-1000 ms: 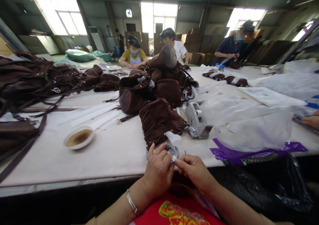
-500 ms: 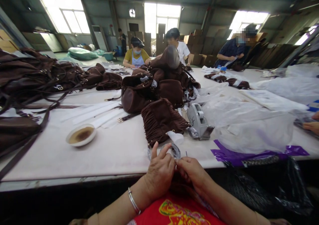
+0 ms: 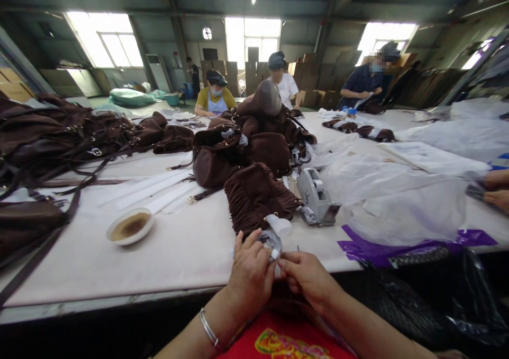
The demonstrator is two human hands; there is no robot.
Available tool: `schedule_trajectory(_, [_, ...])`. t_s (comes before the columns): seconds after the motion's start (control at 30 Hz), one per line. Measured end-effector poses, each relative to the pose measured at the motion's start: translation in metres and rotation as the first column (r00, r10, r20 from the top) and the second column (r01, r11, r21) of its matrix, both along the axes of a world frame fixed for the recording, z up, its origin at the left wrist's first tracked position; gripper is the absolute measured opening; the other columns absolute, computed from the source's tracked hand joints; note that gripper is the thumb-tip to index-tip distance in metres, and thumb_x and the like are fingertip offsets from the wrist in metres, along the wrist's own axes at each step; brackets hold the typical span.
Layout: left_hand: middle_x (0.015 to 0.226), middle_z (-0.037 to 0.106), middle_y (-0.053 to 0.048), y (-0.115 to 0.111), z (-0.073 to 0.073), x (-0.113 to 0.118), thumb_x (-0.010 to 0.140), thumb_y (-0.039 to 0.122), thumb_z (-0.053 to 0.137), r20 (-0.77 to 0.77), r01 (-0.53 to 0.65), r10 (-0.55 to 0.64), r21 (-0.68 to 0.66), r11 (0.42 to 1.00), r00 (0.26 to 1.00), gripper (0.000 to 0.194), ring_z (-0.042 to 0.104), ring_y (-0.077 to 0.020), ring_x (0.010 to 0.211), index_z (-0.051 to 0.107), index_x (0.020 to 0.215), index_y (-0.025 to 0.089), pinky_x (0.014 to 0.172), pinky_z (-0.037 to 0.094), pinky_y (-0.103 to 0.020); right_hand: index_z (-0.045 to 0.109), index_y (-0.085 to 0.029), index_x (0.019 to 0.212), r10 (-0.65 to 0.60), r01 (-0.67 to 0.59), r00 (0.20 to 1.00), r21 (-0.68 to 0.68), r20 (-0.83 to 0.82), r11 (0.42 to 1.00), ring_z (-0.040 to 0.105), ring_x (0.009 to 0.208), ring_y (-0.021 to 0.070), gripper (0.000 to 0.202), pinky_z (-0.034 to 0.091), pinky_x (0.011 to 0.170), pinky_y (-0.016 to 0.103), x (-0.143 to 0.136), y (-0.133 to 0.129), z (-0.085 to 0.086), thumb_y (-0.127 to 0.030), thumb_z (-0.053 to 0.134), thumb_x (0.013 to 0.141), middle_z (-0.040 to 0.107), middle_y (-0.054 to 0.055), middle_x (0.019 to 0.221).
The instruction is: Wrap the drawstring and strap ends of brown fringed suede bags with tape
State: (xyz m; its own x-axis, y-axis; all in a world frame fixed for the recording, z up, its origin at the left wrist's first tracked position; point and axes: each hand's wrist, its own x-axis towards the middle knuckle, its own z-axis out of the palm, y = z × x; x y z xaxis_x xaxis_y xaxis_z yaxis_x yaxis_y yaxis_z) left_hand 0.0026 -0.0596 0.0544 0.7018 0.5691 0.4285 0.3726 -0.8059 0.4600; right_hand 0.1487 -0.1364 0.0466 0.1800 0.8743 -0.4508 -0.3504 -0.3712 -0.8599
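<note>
My left hand [image 3: 252, 269], a silver bangle at its wrist, is closed in a pinch near the table's front edge, beside clear plastic wrapping [image 3: 270, 241] with a small white piece on it. My right hand [image 3: 304, 274] pinches close against it, thumb and forefinger together. What lies between the fingertips is too small to name. Just beyond my hands lies a brown fringed bag [image 3: 258, 197], with white paper at its lower corner. A grey tape dispenser [image 3: 317, 197] stands to the right of that bag.
More brown bags [image 3: 217, 163] are heaped behind, and others lie at the left. A white bowl [image 3: 130, 226] holds brown contents. Clear plastic sheets [image 3: 401, 200] and purple tape [image 3: 382, 247] cover the right side. Three people work across the table; another person's hands [image 3: 497, 189] show at the right edge.
My left hand has shifted slightly left, and a small white piece now shows by its fingertips. My right hand stays close to it, still pinched. The view has tilted a little upward.
</note>
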Motion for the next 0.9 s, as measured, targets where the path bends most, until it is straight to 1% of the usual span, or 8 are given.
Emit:
schedule_trajectory(0.13, [0.098,0.070,-0.011,0.007,-0.001,-0.003,0.086,0.018,0.054,0.067,-0.001,0.014,-0.189,0.982,0.998,0.014,0.052,-0.0324,0.127,0.067,0.093,0.019,0.109,0.029,-0.062,0.063,-0.014,0.071,-0.087,0.086,0.996,0.090,0.008,0.992,0.038,0.049,0.0065,0.039,0.027,0.046,0.022,-0.006,0.005,0.000,-0.048,0.080,0.065,0.052,-0.004,0.060])
schedule_trajectory(0.23, [0.101,0.072,-0.008,0.015,0.007,-0.008,0.088,0.025,0.055,0.119,0.027,0.023,-0.408,0.912,0.993,0.016,0.053,-0.0290,0.126,0.071,0.089,0.021,0.109,0.036,-0.052,0.062,-0.015,0.071,-0.139,0.117,0.986,0.202,0.097,0.972,0.042,0.051,0.0082,0.037,0.030,0.050,0.023,-0.010,0.011,-0.003,-0.049,0.077,0.071,0.055,-0.003,0.061])
schedule_trajectory(0.33, [0.091,0.072,-0.005,0.022,0.018,-0.014,0.089,0.033,0.057,0.179,0.088,0.020,-0.578,0.812,0.984,0.020,0.058,-0.0253,0.116,0.072,0.085,0.020,0.102,0.044,-0.040,0.062,-0.016,0.069,-0.154,0.092,0.970,0.302,0.190,0.949,0.042,0.054,0.0095,0.035,0.031,0.052,0.024,-0.013,0.018,-0.004,-0.048,0.073,0.077,0.054,-0.003,0.059])
schedule_trajectory(0.4, [0.078,0.068,-0.004,0.024,0.021,-0.018,0.089,0.040,0.057,0.241,0.150,0.030,-0.692,0.706,0.970,0.028,0.064,-0.0206,0.090,0.071,0.083,0.017,0.082,0.050,-0.031,0.064,-0.016,0.070,-0.156,0.065,0.959,0.350,0.237,0.934,0.044,0.057,0.0107,0.032,0.033,0.055,0.024,-0.015,0.024,-0.004,-0.046,0.073,0.078,0.055,-0.002,0.060])
schedule_trajectory(0.5, [0.067,0.061,-0.002,0.026,0.019,-0.022,0.087,0.049,0.058,0.328,0.224,0.102,-0.809,0.543,0.939,0.039,0.050,-0.0112,0.060,0.069,0.082,0.012,0.056,0.039,-0.023,0.067,-0.016,0.074,-0.149,0.043,0.959,0.397,0.241,0.917,0.044,0.059,0.0113,0.028,0.034,0.056,0.025,-0.020,0.033,-0.002,-0.043,0.074,0.078,0.057,-0.002,0.061])
schedule_trajectory(0.57, [0.066,0.059,-0.002,0.027,0.016,-0.025,0.086,0.052,0.059,0.363,0.243,0.155,-0.831,0.500,0.919,0.043,0.044,-0.0094,0.057,0.068,0.081,0.011,0.053,0.033,-0.022,0.067,-0.016,0.075,-0.141,0.046,0.968,0.410,0.206,0.911,0.041,0.056,0.0104,0.027,0.032,0.054,0.024,-0.025,0.037,0.000,-0.043,0.074,0.078,0.055,-0.003,0.058])
schedule_trajectory(0.73, [0.066,0.058,-0.002,0.028,0.010,-0.029,0.087,0.054,0.057,0.405,0.264,0.180,-0.815,0.516,0.897,0.044,0.039,-0.0090,0.055,0.067,0.083,0.011,0.052,0.029,-0.022,0.066,-0.014,0.076,-0.128,0.078,0.986,0.392,0.104,0.917,0.038,0.052,0.0080,0.026,0.027,0.049,0.023,-0.036,0.043,0.007,-0.040,0.070,0.078,0.055,-0.002,0.058])
schedule_trajectory(0.9, [0.069,0.056,-0.001,0.015,0.014,-0.026,0.093,0.048,0.050,0.370,0.208,0.064,-0.649,0.732,0.927,0.039,0.047,-0.0120,0.065,0.064,0.078,0.014,0.062,0.039,-0.023,0.062,-0.015,0.076,-0.092,0.065,0.988,0.208,0.124,0.976,0.026,0.042,0.0051,0.025,0.016,0.042,0.022,-0.037,0.044,0.009,-0.038,0.067,0.070,0.043,-0.008,0.050])
